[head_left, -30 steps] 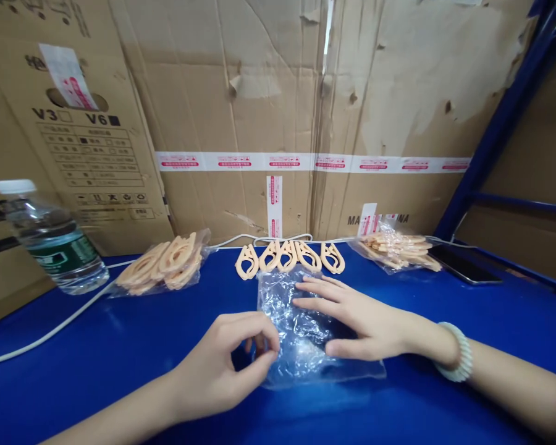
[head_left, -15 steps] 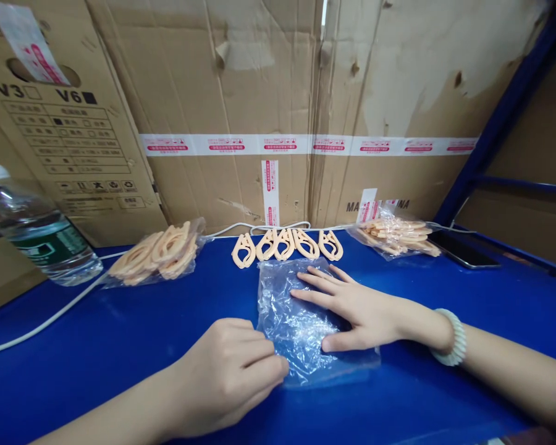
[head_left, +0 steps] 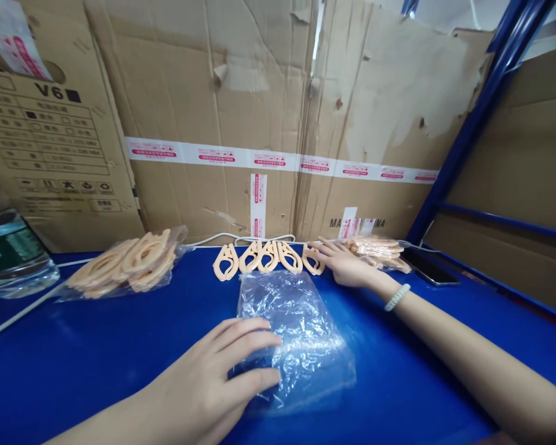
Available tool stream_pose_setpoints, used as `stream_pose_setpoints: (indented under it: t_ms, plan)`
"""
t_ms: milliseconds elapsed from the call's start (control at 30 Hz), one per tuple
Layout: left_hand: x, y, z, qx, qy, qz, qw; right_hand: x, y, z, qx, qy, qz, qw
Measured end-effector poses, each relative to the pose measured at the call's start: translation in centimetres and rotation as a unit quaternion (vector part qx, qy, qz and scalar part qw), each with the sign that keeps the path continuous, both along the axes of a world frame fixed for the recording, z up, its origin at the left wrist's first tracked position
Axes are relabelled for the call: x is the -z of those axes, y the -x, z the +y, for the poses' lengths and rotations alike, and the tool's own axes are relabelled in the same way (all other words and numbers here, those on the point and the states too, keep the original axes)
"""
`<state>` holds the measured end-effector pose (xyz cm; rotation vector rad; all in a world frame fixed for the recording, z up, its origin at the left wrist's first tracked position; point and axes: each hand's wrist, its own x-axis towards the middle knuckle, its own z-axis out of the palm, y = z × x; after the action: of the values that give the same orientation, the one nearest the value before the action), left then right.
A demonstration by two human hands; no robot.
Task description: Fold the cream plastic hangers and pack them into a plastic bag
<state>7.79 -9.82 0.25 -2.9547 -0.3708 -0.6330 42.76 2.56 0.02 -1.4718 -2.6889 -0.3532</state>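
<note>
A clear plastic bag lies flat and wrinkled on the blue table. My left hand rests on its lower left part, with the fingers apart. Several peach plastic folding hangers, folded up, stand in a row behind the bag. Over the rightmost folding hanger reaches my right hand, its fingers stretched out and partly covering it. Whether the fingertips touch that hanger I cannot tell. A pale beaded bracelet circles the right wrist.
Bagged folding hangers lie at left and at right. A black phone is beyond the right pile. A water bottle and a white cable are at far left. Cardboard walls the back; a blue metal post rises at right.
My right hand has left the plastic bag and moved forward to the rightmost hanger. The left hand has gone from closed at the bag's edge to spread fingers on it. The view has shifted.
</note>
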Motion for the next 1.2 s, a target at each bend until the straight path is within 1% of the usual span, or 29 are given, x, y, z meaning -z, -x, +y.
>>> stream_pose_setpoints:
  t_ms: [67,200,333,433,567,667,767,800,867,933,1000,1067,1133,1167,1200]
  plan:
    - [0.0,0.0,0.0,-0.007,0.011,0.008,1.000,-0.1,0.6,-0.3,0.013,0.009,-0.028,0.999]
    - [0.4,0.1,-0.3,-0.028,0.045,0.013,0.998,-1.0,1.3,-1.4,0.034,0.008,-0.065,0.997]
    - [0.4,0.2,-0.4,-0.009,0.065,0.013,0.998,-1.8,1.9,-3.1,0.028,0.027,-0.074,0.997]
    - [0.3,0.2,-0.4,0.012,0.074,0.019,0.997,-2.4,2.7,-4.3,0.034,0.044,-0.043,0.998]
    - [0.3,0.4,-0.3,0.029,0.078,0.039,0.996,-3.2,3.5,-6.3,0.041,0.085,0.001,0.996]
    - [0.3,0.5,-0.3,0.027,0.071,0.040,0.996,-3.2,3.2,-8.7,0.036,0.105,0.021,0.994]
    - [0.2,0.6,-0.3,0.024,0.068,0.048,0.996,-2.5,2.1,-11.9,0.012,0.105,0.066,0.992]
    - [0.1,0.6,-0.4,0.024,0.069,0.053,0.996,-2.2,1.7,-13.1,0.002,0.095,0.086,0.992]
    - [0.0,0.6,-0.4,0.025,0.073,0.059,0.995,-1.6,0.8,-15.3,0.002,0.052,0.133,0.990]
    - [-0.1,0.6,-0.5,0.027,0.078,0.058,0.995,-1.4,0.4,-17.2,0.012,-0.023,0.182,0.983]
    - [-0.1,0.6,-0.6,0.028,0.079,0.053,0.995,-1.7,0.6,-19.0,0.015,-0.113,0.215,0.970]
    - [0.0,0.5,-0.7,0.025,0.075,0.048,0.996,-2.3,1.4,-20.6,0.023,-0.214,0.231,0.949]
    - [0.1,0.4,-0.9,0.019,0.065,0.044,0.997,-2.9,2.8,-22.3,0.043,-0.308,0.251,0.917]
    - [0.1,0.3,-1.0,0.016,0.058,0.042,0.997,-3.0,3.6,-23.0,0.055,-0.331,0.276,0.901]
    - [0.2,0.2,-1.0,0.013,0.049,0.038,0.998,-3.1,4.6,-23.7,0.057,-0.335,0.302,0.891]
